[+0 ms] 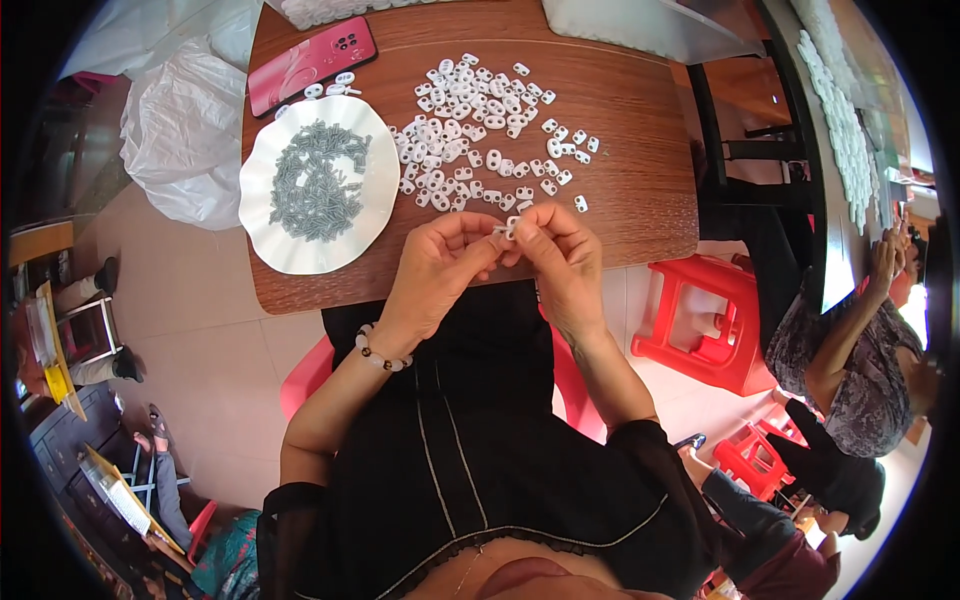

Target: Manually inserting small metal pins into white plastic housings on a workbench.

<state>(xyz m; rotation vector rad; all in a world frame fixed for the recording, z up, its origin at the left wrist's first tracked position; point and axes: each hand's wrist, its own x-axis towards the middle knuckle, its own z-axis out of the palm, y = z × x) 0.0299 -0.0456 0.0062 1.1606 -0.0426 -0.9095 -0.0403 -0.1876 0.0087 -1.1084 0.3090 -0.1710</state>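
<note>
Just above the table's front edge, my two hands meet with fingertips pinched together. My right hand is closed on a small white plastic piece with holes. Against that piece my left hand is also pinched closed; a tiny pale bit shows at its fingertips, too small to name. Beyond my fingers lies a loose heap of similar white two-holed pieces. A white wavy-rimmed plate stands to the left, bearing a pile of small grey pin-like parts.
A pink phone lies at the table's far left, with several white pieces near it. A translucent bin is at the back. White plastic bags hang left, and a red stool stands right. Other people sit at both sides.
</note>
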